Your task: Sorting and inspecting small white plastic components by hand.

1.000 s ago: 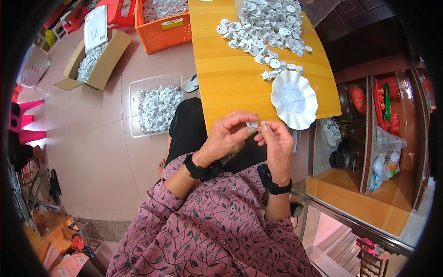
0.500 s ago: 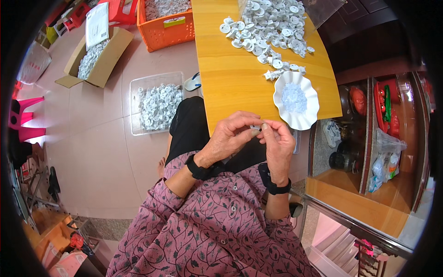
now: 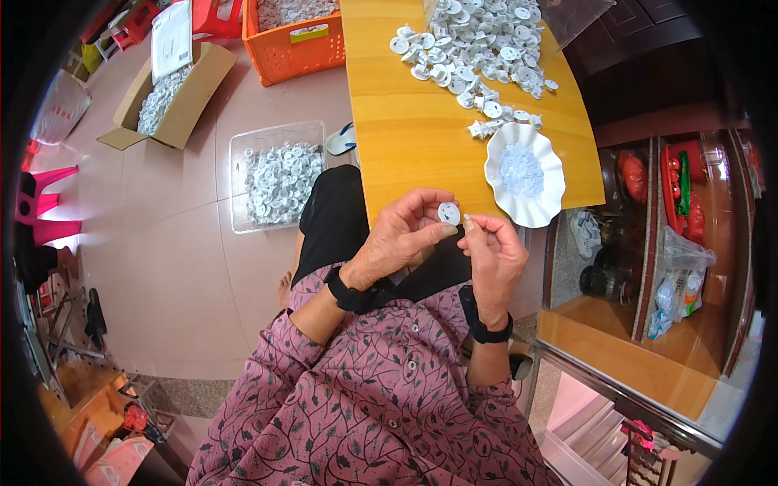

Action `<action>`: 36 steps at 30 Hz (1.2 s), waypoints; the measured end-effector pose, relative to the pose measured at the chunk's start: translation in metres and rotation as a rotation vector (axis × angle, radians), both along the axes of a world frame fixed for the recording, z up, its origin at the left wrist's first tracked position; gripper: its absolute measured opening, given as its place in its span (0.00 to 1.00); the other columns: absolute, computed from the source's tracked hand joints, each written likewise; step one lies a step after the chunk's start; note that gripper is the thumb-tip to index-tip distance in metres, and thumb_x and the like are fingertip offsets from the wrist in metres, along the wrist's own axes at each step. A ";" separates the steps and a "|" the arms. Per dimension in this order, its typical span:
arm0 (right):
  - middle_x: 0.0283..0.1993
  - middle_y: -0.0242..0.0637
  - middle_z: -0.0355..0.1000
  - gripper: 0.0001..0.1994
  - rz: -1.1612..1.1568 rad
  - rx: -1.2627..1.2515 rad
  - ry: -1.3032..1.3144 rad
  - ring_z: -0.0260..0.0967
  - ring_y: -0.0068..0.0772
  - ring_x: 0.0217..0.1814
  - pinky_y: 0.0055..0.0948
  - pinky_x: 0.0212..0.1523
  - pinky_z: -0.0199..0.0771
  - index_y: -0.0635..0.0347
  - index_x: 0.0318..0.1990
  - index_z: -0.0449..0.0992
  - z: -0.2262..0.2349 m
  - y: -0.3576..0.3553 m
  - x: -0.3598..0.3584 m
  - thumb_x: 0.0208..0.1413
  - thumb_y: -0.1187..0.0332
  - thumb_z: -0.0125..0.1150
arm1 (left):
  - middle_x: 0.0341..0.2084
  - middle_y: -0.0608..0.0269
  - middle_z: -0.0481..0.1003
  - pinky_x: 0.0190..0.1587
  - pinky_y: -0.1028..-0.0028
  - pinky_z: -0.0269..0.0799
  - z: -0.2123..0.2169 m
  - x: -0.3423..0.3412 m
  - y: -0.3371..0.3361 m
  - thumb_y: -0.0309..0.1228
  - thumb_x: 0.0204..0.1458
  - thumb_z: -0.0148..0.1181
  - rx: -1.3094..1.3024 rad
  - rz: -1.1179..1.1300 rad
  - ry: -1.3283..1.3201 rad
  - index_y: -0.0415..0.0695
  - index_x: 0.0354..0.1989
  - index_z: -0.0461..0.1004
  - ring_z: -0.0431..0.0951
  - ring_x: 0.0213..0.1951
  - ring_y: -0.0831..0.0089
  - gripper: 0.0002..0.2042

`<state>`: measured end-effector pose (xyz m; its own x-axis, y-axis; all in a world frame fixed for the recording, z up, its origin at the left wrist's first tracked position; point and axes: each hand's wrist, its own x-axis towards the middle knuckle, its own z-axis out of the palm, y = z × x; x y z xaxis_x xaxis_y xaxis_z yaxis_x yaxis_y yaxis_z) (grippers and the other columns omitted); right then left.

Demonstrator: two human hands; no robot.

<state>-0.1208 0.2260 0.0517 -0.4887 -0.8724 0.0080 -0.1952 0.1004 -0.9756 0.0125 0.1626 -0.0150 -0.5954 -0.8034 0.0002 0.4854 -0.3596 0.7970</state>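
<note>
Between the thumb and fingers of my left hand [image 3: 405, 233] is a small white round plastic part [image 3: 449, 213], its flat disc face turned up with dark slots in it. My right hand [image 3: 493, 253] is closed in a pinch just to the right of the disc, slightly apart from it. Something pale and tiny shows at its fingertips, too small to name. Beyond my right hand a white dish with a wavy rim [image 3: 551, 191] stands on the yellow wooden table [image 3: 413, 138]. It holds a heap of small pale-blue translucent pieces [image 3: 520, 170].
Many similar white round parts [image 3: 486, 53] are piled on the table's far end. On the floor to the left stand a clear plastic bin [image 3: 279, 182] of them, an open cardboard box [image 3: 190, 97] and an orange crate [image 3: 300, 53]. Open shelves [image 3: 640, 235] stand at the right.
My hands have drawn slightly apart. The white part in my left hand, mostly covered before, now shows its disc face. My right hand has shifted a little right and down.
</note>
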 end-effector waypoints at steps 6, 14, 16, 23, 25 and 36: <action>0.31 0.39 0.70 0.04 0.155 -0.049 0.457 0.69 0.28 0.26 0.27 0.27 0.70 0.66 0.36 0.73 -0.001 0.001 -0.007 0.56 0.77 0.62 | 0.49 0.60 0.74 0.54 0.75 0.73 0.001 0.002 -0.001 0.18 0.55 0.61 -0.021 -0.014 -0.006 0.37 0.57 0.68 0.76 0.49 0.75 0.20; 0.33 0.43 0.68 0.05 0.245 -0.053 0.580 0.70 0.39 0.29 0.33 0.29 0.71 0.65 0.38 0.71 0.005 0.000 -0.006 0.56 0.78 0.60 | 0.48 0.61 0.75 0.55 0.75 0.73 -0.004 0.005 -0.003 0.17 0.54 0.62 -0.113 -0.021 -0.096 0.37 0.56 0.71 0.76 0.48 0.75 0.19; 0.33 0.44 0.68 0.05 0.251 -0.048 0.587 0.70 0.40 0.29 0.34 0.29 0.71 0.65 0.37 0.71 0.004 0.000 -0.005 0.56 0.79 0.60 | 0.48 0.62 0.75 0.55 0.75 0.73 -0.003 0.006 -0.003 0.17 0.54 0.62 -0.098 -0.030 -0.079 0.36 0.56 0.71 0.76 0.48 0.76 0.19; 0.34 0.45 0.68 0.06 0.233 -0.078 0.665 0.71 0.46 0.33 0.38 0.32 0.72 0.64 0.39 0.69 0.002 -0.002 -0.008 0.55 0.79 0.59 | 0.47 0.62 0.75 0.55 0.75 0.73 0.001 0.008 -0.003 0.18 0.54 0.62 0.040 -0.085 -0.029 0.36 0.57 0.70 0.76 0.49 0.75 0.21; 0.34 0.46 0.68 0.06 0.237 -0.092 0.680 0.71 0.48 0.33 0.39 0.33 0.72 0.64 0.39 0.69 0.002 -0.003 -0.008 0.55 0.79 0.59 | 0.48 0.62 0.74 0.55 0.75 0.72 0.002 0.007 -0.004 0.19 0.54 0.62 -0.010 -0.056 0.040 0.35 0.58 0.68 0.75 0.49 0.75 0.21; 0.34 0.45 0.67 0.08 0.307 -0.105 0.852 0.72 0.49 0.34 0.40 0.31 0.74 0.64 0.38 0.68 0.011 -0.004 -0.010 0.53 0.81 0.60 | 0.47 0.63 0.75 0.55 0.74 0.71 0.003 0.009 -0.005 0.22 0.56 0.62 0.006 -0.087 0.007 0.36 0.55 0.71 0.74 0.49 0.76 0.18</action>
